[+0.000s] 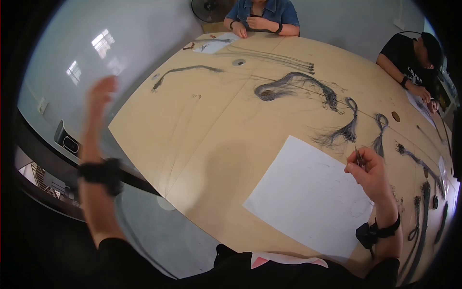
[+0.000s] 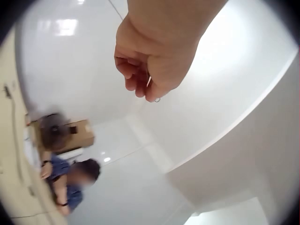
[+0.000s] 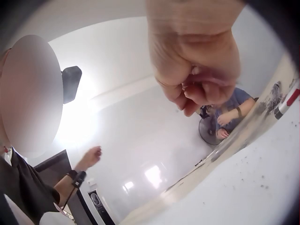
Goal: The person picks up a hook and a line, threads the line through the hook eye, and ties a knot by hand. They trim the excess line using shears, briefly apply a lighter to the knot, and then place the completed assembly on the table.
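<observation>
Left hand [image 1: 100, 94] raised, fingers curled

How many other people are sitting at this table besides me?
2. One in a blue shirt sits at the far end of the table; one in a black shirt sits at the far right edge. Others may be out of view.

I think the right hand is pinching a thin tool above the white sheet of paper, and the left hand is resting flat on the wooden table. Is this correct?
Not fully. The left hand is not resting on the wooden table; the head view shows it raised in the air beyond the table's edge. The rest holds: the right hand pinches a thin tool above the white sheet of paper.
</observation>
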Motion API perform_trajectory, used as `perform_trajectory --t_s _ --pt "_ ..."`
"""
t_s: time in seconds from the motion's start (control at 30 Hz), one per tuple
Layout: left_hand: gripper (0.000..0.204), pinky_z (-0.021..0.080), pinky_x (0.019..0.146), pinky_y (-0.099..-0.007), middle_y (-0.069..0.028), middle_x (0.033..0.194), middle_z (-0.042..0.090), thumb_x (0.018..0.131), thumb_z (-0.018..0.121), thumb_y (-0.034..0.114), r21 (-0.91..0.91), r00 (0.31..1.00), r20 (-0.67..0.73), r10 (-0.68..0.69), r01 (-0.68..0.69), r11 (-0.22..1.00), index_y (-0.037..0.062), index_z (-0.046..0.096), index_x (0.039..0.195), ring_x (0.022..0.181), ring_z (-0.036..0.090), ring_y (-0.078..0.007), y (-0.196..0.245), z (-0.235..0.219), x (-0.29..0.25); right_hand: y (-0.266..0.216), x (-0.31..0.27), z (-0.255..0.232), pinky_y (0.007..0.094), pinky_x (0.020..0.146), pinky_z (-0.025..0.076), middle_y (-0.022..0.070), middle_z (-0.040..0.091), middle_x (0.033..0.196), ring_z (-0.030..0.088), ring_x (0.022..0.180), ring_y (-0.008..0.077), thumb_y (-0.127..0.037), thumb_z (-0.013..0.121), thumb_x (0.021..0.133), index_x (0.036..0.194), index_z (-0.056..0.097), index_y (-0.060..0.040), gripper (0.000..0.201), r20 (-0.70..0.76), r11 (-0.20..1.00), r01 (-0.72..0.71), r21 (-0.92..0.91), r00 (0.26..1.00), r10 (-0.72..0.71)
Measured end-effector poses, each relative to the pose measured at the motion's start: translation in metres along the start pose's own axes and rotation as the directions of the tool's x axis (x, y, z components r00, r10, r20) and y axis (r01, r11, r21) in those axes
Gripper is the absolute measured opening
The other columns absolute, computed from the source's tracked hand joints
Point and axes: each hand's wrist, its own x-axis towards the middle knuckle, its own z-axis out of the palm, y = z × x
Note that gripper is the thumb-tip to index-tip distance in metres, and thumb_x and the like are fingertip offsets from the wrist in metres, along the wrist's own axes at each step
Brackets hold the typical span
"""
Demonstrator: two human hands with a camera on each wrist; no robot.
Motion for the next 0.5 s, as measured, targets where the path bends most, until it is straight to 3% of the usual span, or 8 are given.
perform_trajectory --t_s 0.03,0.07,0.1,0.17,0.37,0.5 --pt "0.031 0.04 0.068 -0.0267 -0.0016 0.097 0.055 0.08 0.05 0.023 0.022 0.991 0.1 -0.09 0.088 0.996 0.0067 0.055 0.106 0.083 0.05 -0.011 -0.031 0.045 0.006 0.002 0.0 0.001 0.0175 0.06 0.039 0.0025 0.054 0.073 0.051 0.068 0.0061 -0.001 0.055 0.076 0.083 0.051 0.0004 0.008 0.002 1.0 -0.012 0.003 1.0 0.012" --pt "0.025 0.041 0.067 -0.0265 -0.0016 0.082 0.06 0.075 0.055 0.02 0.206 0.992 0.042 -0.12 0.109 0.972 0.0006 0.06 0.09 0.074 0.052 -0.0106 -0.037 0.094 0.004 0.003 0.002 0.002 0.0173 0.058 0.039 0.0021 0.054 0.073 0.05 0.068 0.0057 -0.001 0.055 0.076 0.083 0.051 0.0003 0.008 0.005 1.0 -0.018 0.003 1.0 0.018" --pt "0.023 0.041 0.06 -0.0269 -0.0033 0.068 0.059 0.076 0.057 0.02 0.269 0.99 0.08 -0.119 0.093 0.959 -0.0006 0.061 0.085 0.065 0.052 -0.0099 -0.057 0.127 0.007 0.003 0.003 0.003 0.0173 0.058 0.039 0.0021 0.054 0.073 0.05 0.068 0.0057 -0.001 0.055 0.076 0.083 0.051 0.0003 0.008 0.002 1.0 -0.011 0.008 1.0 0.011" --pt "0.024 0.037 0.05 -0.0238 0.0012 0.064 0.055 0.079 0.056 0.023 0.225 0.987 0.066 -0.148 0.13 0.966 0.0006 0.062 0.085 0.056 0.046 -0.007 -0.1 0.17 0.017 0.004 0.003 0.001 0.0162 0.056 0.038 0.0013 0.053 0.072 0.048 0.065 0.004 0.0 0.056 0.075 0.082 0.051 0.0002 0.008 0.017 0.997 -0.074 -0.035 0.997 0.075" --pt "0.024 0.035 0.048 -0.024 -0.0005 0.059 0.052 0.079 0.056 0.022 0.215 0.964 0.031 -0.263 0.251 0.944 -0.0008 0.062 0.083 0.052 0.044 -0.0078 -0.133 0.221 0.034 0.021 0.009 0.002 0.0148 0.053 0.035 0.0007 0.053 0.071 0.045 0.061 0.0021 0.001 0.055 0.076 0.082 0.051 0.0009 0.008 -0.024 0.996 -0.089 0.015 0.996 0.09" --pt "0.024 0.037 0.05 -0.0249 -0.0025 0.058 0.054 0.078 0.057 0.023 0.31 0.975 0.095 -0.2 0.162 0.937 -0.0001 0.063 0.084 0.053 0.046 -0.0087 -0.152 0.239 0.048 0.026 0.011 0.004 0.0146 0.053 0.035 0.0007 0.053 0.072 0.044 0.061 0.0019 0.001 0.055 0.076 0.082 0.051 0.0015 0.007 -0.008 0.995 -0.102 0.0 0.995 0.102"
